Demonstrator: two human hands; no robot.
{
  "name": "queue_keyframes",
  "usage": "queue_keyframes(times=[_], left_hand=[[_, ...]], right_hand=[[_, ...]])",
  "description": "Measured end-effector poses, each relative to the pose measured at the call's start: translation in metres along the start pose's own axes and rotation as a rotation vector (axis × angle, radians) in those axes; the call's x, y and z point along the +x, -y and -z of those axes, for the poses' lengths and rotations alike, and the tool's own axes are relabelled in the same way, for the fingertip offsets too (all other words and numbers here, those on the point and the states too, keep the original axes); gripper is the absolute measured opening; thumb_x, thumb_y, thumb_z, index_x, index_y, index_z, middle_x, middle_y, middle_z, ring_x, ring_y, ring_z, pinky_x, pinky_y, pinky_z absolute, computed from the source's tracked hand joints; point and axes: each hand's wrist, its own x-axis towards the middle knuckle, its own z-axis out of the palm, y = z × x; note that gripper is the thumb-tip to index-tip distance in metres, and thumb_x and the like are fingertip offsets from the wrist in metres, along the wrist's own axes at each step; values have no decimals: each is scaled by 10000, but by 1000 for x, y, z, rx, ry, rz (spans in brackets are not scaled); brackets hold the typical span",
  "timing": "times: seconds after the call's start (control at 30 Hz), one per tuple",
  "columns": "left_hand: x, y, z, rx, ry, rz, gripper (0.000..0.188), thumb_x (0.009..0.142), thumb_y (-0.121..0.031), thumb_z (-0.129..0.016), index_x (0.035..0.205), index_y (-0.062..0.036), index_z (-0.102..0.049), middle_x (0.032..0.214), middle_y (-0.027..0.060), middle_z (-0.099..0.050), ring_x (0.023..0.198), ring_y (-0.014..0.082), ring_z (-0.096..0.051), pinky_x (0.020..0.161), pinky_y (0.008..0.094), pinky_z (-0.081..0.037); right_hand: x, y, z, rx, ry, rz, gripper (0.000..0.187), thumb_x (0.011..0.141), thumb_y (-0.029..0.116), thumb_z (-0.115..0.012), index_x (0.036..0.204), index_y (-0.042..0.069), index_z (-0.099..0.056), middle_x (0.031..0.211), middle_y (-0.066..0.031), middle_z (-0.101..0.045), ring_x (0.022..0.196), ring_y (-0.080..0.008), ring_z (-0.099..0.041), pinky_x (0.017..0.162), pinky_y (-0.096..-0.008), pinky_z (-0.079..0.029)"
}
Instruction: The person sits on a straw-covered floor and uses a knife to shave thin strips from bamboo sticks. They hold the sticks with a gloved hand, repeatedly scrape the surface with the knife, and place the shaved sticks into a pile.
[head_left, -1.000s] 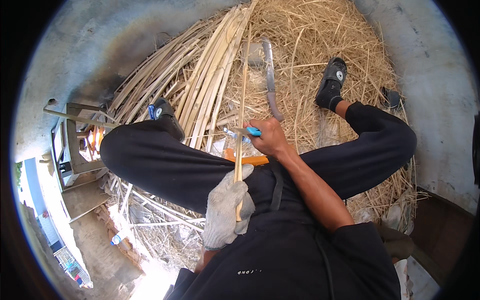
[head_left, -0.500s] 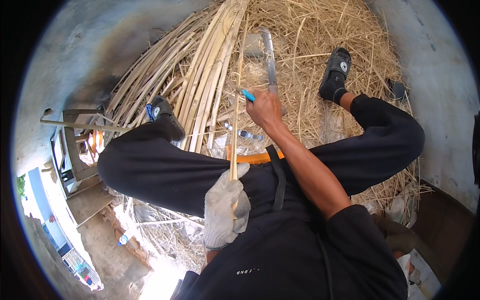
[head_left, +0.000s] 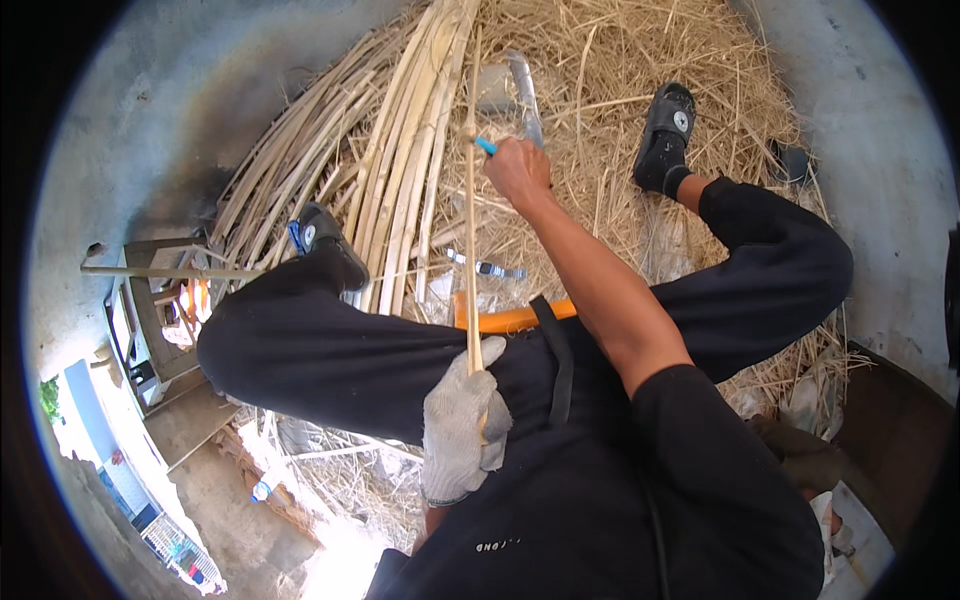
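My left hand, in a pale knitted glove, is closed around the lower end of a long bamboo strip. The strip runs straight away from my lap, over the straw. Far up along it, my bare right hand grips a small blue-handled tool. The tool's front end meets the strip at a pale curl or knot; its blade is too small to make out. Just beyond my right fist lies a long-bladed machete, its near end hidden behind the hand.
A bundle of split bamboo strips fans out at the left, beside my sandalled left foot. Straw shavings cover the floor. A wristwatch lies between my legs, near an orange bar. Concrete walls rise both sides.
My right hand with the blue-handled tool has slid farther away along the bamboo strip, and the arm has straightened. My left hand keeps its hold, slightly nearer my body.
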Motion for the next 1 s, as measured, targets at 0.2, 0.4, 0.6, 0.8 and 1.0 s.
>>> queue_keyframes(times=[0.2, 0.4, 0.6, 0.8, 1.0], left_hand=[[1, -4, 2, -94, 46, -17, 356, 1033, -169, -379, 1355, -52, -477, 473, -8, -372, 292, 81, -290, 271, 226, -242], [-24, 0, 14, -29, 84, -28, 385, 1021, -143, -399, 1387, -39, -455, 500, -13, -378, 314, 73, -319, 284, 218, -249], [-2, 3, 10, -112, 129, -115, 466, 1001, -128, -433, 1449, -10, -385, 500, 16, -429, 306, 76, -327, 278, 219, -270], [-19, -18, -13, 273, -53, -304, 557, 906, -143, -531, 1435, -1, -434, 545, 15, -494, 407, 73, -416, 386, 217, -370], [-33, -5, 17, 1066, 357, -1114, 372, 704, -118, -773, 1062, -59, -693, 669, 22, -614, 509, 168, -560, 485, 329, -451]], right_hand=[[33, -6, 1, -139, -59, 135, 217, 851, 182, -597, 883, 29, -748, 898, -239, -707, 819, -390, -706, 722, -474, -557], [108, -84, 41, -435, -153, -260, 205, 891, 185, -607, 975, 72, -755, 962, -162, -730, 877, -284, -726, 652, -423, -555], [9, -52, 107, 211, -157, -182, 289, 923, 264, -573, 1009, -7, -629, 959, -221, -669, 914, -389, -657, 781, -448, -494], [-111, -20, 90, 585, -45, 89, 260, 959, 261, -561, 955, 0, -565, 778, -190, -591, 678, -311, -581, 644, -418, -450], [-191, -9, 86, 678, 140, 121, 190, 958, 186, -587, 903, 5, -571, 672, -117, -537, 596, -206, -507, 593, -352, -422]])
